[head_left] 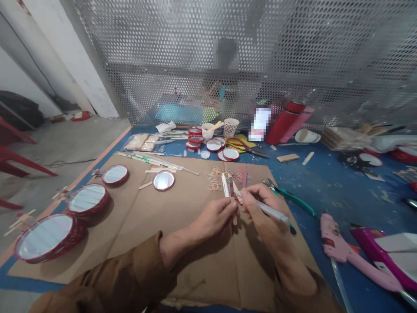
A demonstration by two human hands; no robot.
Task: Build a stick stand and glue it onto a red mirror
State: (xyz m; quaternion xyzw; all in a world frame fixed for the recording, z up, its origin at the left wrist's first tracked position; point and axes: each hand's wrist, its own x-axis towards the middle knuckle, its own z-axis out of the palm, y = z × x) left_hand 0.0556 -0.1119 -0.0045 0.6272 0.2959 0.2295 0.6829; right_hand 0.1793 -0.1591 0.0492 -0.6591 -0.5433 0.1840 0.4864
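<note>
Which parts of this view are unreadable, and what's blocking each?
All in the head view:
- Left hand: palm, turned away.
- White tool in the right hand: exact tip, too small and blurred.
- Phone: screen content, pixelated.
- Purple tool: far end, cut off by the right edge.
- Person: details, behind mesh and pixelation.

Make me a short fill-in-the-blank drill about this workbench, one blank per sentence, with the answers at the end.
The glue gun at the right is ____ in colour. The cardboard lies on a ____ tabletop. Along the cardboard's left side, ____ round red-sided pieces with sticks attached lie in a row. The left hand grips a wooden stick, while the pale pen-like tool is in the ____ hand.

Missing words: pink; blue; three; right.
</note>
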